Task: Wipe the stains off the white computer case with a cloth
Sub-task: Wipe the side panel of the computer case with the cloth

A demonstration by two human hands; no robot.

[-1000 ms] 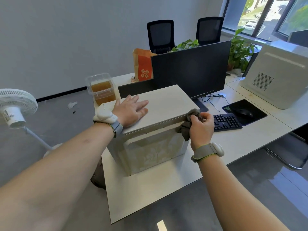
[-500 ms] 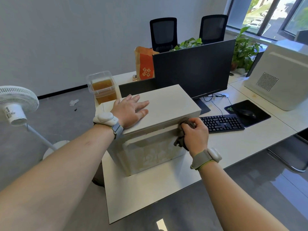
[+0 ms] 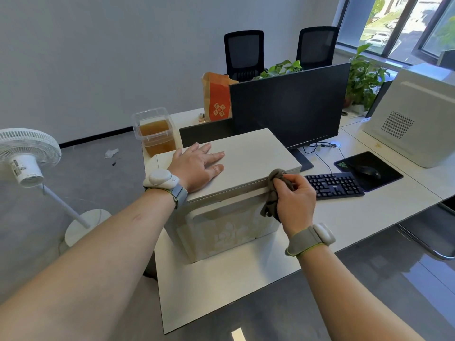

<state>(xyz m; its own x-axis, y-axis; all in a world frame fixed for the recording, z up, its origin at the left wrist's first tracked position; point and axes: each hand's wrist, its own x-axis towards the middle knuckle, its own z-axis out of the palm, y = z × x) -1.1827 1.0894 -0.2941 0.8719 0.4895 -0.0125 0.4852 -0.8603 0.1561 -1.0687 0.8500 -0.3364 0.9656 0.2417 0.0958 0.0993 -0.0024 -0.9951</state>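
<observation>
Since half a second ago the right hand [image 3: 294, 199] has lifted the cloth [image 3: 272, 193] from the case's front face up to its upper front edge, near the right corner. Left to right: a white standing fan [image 3: 25, 153] is on the grey floor, well apart from the desk [image 3: 221, 286]. Behind the case's left end stands a clear plastic container [image 3: 155, 130] with amber liquid. The white computer case [image 3: 236, 193] lies on its side on the desk's near left part, its stained panel facing the person. The left hand [image 3: 197, 164] rests flat on the case's top, fingers straight and spread, grasping nothing. The right hand's fingers are curled round the bunched grey-brown cloth, pressing it against the edge, with part of the cloth hanging down over the front face. Behind the case stands a black monitor [image 3: 293, 104], an orange paper bag [image 3: 216, 97] beyond it. To the right lie a black keyboard [image 3: 334, 184], a mouse [image 3: 366, 171] on a black pad, then a second white case [image 3: 416, 116].
</observation>
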